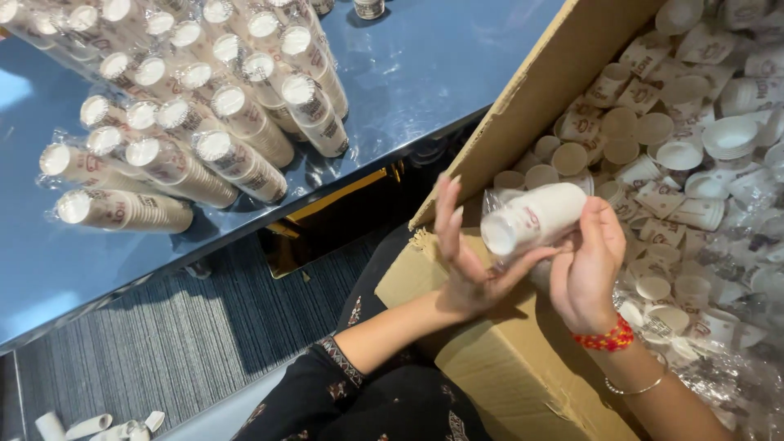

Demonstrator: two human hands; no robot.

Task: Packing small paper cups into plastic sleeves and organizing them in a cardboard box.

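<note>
Over at ten o'clock, a heap of wrapped cup stacks [188, 106], each a sleeve of white paper cups sealed in clear plastic, lies on the glossy blue table [425, 73], their round white ends turned toward the camera. Below it, at about seven o'clock, the grey ribbed carpet [163, 343] shows, with a few loose white cups [98, 426] lying at the very bottom edge.

Nearer the middle, the person's left hand [467, 261] is spread wide, fingers straight and pointing up toward twelve o'clock, its palm turned to the right. It holds nothing; its thumb reaches to just beneath the cup stack [531, 220]. That stack, a short run of white paper cups inside crinkled clear wrap, sits just right of centre, tilted so its open white end faces down toward eight o'clock.

Next comes the right hand [586, 269], curled around the stack's far end from the three o'clock side, fingers wrapped over the plastic and gripping it. A red beaded bracelet [606, 338] and a thin metal bangle [633, 389] circle that wrist.

Behind both hands, from one to five o'clock, a big open cardboard box [506, 359] holds a jumble of loose white cups and crumpled clear plastic. One raised flap [539, 98] leans toward the table.
</note>
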